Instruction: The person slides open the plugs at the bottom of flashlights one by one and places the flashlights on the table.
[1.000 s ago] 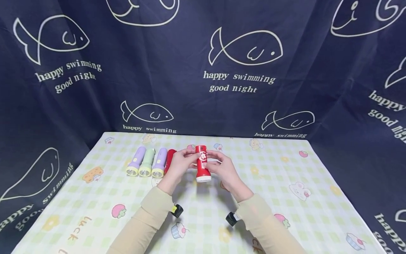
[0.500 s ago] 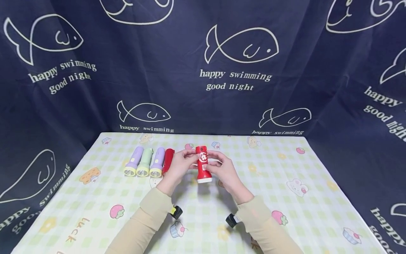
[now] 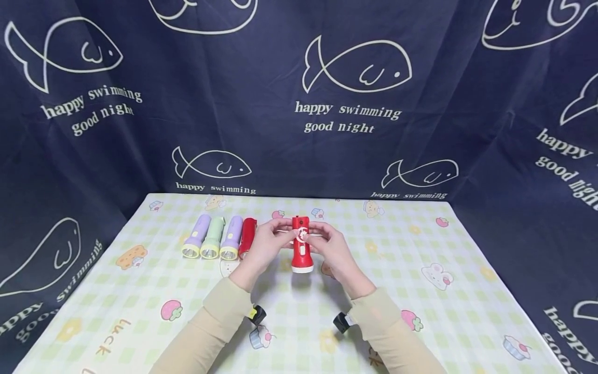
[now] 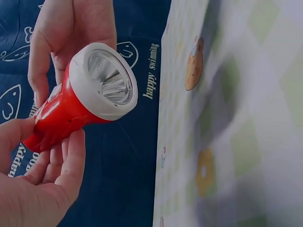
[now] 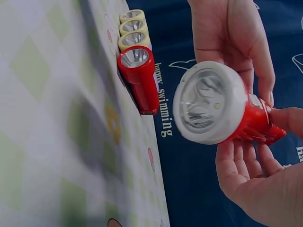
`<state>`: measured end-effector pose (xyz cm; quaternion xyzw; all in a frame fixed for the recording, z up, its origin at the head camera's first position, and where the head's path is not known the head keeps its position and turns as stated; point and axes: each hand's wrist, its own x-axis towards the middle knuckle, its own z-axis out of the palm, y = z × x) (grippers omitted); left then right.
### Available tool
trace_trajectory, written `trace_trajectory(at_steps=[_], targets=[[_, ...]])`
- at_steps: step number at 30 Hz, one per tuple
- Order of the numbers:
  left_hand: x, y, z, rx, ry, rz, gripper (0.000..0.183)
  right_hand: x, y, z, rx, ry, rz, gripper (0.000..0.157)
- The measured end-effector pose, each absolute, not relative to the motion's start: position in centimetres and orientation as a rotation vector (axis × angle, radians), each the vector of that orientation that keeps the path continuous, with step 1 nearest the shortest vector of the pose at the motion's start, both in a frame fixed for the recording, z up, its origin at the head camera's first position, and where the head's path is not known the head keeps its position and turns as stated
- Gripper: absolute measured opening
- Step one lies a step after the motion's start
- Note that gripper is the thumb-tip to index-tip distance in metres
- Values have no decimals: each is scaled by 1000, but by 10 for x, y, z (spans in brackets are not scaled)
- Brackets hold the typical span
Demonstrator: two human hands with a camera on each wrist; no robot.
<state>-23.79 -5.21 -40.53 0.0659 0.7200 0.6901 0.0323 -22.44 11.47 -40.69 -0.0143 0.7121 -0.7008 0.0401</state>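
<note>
Both hands hold one red flashlight [image 3: 302, 252] with a white rim round its lens, raised over the table. Its lens end points toward the person, and a white switch and white print show on top. My left hand [image 3: 268, 241] grips it from the left, thumb on top and fingers beneath. From the other side my right hand [image 3: 333, 244] pinches it, thumb near the white print. In the left wrist view the lens [image 4: 110, 80] shows unlit. The right wrist view shows the white rim [image 5: 232, 104] close up, with fingers under the red body.
Left of the hands lies a row on the table: a purple flashlight [image 3: 199, 234], a green flashlight [image 3: 214, 235], another purple flashlight [image 3: 232, 236] and a red flashlight [image 5: 143, 87]. A checked cloth [image 3: 448, 322] covers the table. A dark blue curtain [image 3: 280, 124] hangs behind.
The right thumb has moved from beside the switch up to the print, leaving the switch visible. The held flashlight has shifted slightly right and straightened. The row of flashlights stays put.
</note>
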Motion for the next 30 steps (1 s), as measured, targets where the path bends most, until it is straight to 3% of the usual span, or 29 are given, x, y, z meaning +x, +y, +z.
trace_trajectory(at_steps=[30], targets=[[-230,-56,-408,469,2263,2007,34,-227,127,-393,-205,2232,-2147,30]])
